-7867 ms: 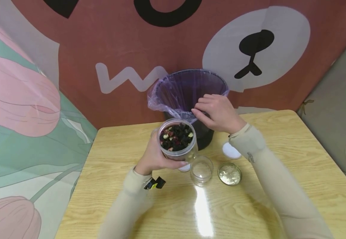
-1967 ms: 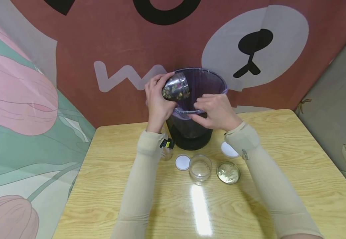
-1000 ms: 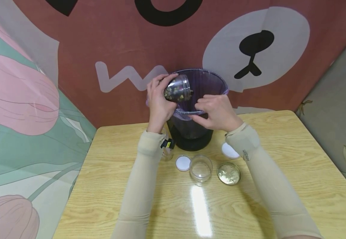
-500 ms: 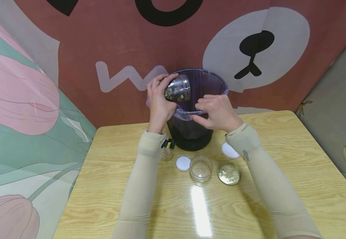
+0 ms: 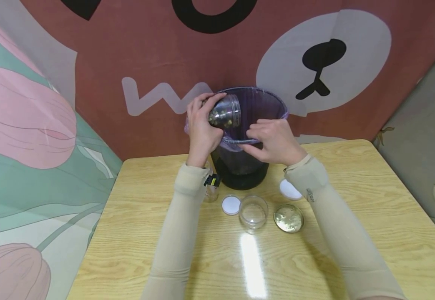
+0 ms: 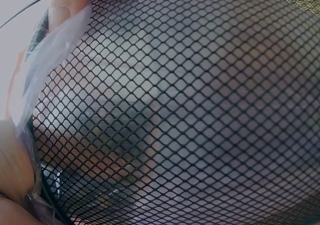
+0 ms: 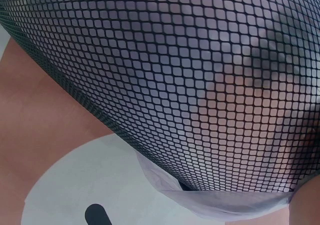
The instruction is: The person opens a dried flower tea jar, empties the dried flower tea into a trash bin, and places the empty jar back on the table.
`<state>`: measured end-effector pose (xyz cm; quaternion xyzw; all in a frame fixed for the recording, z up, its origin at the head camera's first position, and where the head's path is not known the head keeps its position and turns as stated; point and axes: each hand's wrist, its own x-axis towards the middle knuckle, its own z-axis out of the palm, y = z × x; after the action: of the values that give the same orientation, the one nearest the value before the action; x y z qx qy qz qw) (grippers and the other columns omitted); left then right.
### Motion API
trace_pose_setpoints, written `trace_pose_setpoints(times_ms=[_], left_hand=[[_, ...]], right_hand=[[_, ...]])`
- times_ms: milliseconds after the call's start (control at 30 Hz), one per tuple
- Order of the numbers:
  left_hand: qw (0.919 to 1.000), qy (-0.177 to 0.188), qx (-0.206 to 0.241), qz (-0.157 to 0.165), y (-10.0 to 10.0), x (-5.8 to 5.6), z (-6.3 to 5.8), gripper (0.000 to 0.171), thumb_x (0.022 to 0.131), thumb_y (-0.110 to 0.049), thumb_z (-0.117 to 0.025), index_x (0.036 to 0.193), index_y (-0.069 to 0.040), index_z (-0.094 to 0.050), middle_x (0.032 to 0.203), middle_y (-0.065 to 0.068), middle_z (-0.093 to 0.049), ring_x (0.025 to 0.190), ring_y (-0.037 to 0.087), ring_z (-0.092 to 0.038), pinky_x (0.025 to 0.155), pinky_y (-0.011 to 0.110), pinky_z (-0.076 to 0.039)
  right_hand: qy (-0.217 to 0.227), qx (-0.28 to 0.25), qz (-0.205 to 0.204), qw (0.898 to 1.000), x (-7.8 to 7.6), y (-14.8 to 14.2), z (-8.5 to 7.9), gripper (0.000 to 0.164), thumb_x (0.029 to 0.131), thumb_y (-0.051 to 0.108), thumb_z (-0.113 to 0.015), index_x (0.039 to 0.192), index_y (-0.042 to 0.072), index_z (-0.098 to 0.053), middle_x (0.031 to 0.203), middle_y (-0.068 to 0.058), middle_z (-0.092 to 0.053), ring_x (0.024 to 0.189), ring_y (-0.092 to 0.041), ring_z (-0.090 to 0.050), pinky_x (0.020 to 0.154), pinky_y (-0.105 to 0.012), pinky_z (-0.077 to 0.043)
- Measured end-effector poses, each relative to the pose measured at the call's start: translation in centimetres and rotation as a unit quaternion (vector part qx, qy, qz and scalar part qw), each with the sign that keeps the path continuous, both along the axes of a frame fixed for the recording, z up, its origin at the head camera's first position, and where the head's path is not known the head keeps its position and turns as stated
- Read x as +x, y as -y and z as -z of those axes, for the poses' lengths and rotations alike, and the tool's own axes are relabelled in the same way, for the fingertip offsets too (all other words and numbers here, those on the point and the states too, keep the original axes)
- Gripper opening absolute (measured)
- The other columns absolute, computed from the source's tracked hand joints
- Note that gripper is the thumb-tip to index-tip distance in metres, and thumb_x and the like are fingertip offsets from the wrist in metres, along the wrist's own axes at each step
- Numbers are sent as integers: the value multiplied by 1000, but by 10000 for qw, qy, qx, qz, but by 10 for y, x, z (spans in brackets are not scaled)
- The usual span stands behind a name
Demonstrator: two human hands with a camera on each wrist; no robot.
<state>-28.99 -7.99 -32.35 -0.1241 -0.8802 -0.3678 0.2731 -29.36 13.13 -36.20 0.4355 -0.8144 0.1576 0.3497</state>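
Observation:
My left hand [image 5: 202, 129] grips a clear jar [image 5: 225, 112] tipped on its side, its mouth facing right over the opening of a black mesh trash bin [image 5: 240, 168]. Dark and pale dried bits show through the jar's wall. My right hand [image 5: 275, 141] pinches the bin's front rim, thumb outside and fingers curled inside, over the purple bag [image 5: 232, 145] lining it. In the left wrist view the mesh wall [image 6: 200, 105] fills most of the frame, with fingertips at the bag's folded edge [image 6: 55, 50]. The right wrist view shows mesh [image 7: 200, 60] and folded bag [image 7: 225, 204].
On the wooden table [image 5: 146, 250] in front of the bin stand a white lid [image 5: 231, 205], a clear round container [image 5: 253, 210] and a gold lid [image 5: 289, 218]. A white disc [image 5: 289, 189] lies by my right sleeve. A clear vessel [image 5: 212, 194] is partly hidden behind my left wrist.
Earlier the jar was mouth-up in front of the bin, well filled; my left hand has since raised and tipped it over the opening. Dark bits at its mouth are gone. My right hand stays on the rim.

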Motion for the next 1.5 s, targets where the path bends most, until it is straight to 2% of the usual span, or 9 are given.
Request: trace_pose_setpoints(times_ms=[500, 833, 1133, 1500], left_hand=[[9999, 40, 90, -32, 1, -1, -1, 88, 65, 18, -70, 138, -31, -67, 147, 2, -50, 140, 26, -35, 104, 48, -45], [10000, -19, -18, -79, -2, 1, -2, 86, 68, 18, -71, 138, -32, -66, 149, 0, -49, 141, 25, -33, 103, 47, -48], [9998, -71, -158, -14, -2, 1, -1, 82, 70, 16, -75, 137, -30, -67, 149, 1, -49, 141, 26, -33, 113, 49, -41], [9996, -21, -289, 63, -1, 2, -2, 79, 73, 15, -74, 138, -30, -66, 151, 2, -48, 141, 26, -33, 114, 49, -40]], right_hand=[[13, -37, -23, 10000, -1, 1, -3, 39, 89, 38, -72, 64, 12, -60, 60, -1, -51, 56, -21, -51, 49, -29, -30], [68, 20, 5, 10000, -1, 0, -2, 39, 90, 38, -72, 64, 12, -59, 59, 0, -50, 55, -20, -50, 50, -28, -28], [69, 29, 9, 10000, -1, 0, -1, 39, 90, 38, -71, 63, 13, -57, 59, 0, -49, 56, -21, -51, 50, -28, -28], [107, 49, 15, 9999, 1, 0, -2, 39, 89, 38, -72, 64, 12, -59, 60, -1, -50, 56, -21, -51, 50, -28, -27]])
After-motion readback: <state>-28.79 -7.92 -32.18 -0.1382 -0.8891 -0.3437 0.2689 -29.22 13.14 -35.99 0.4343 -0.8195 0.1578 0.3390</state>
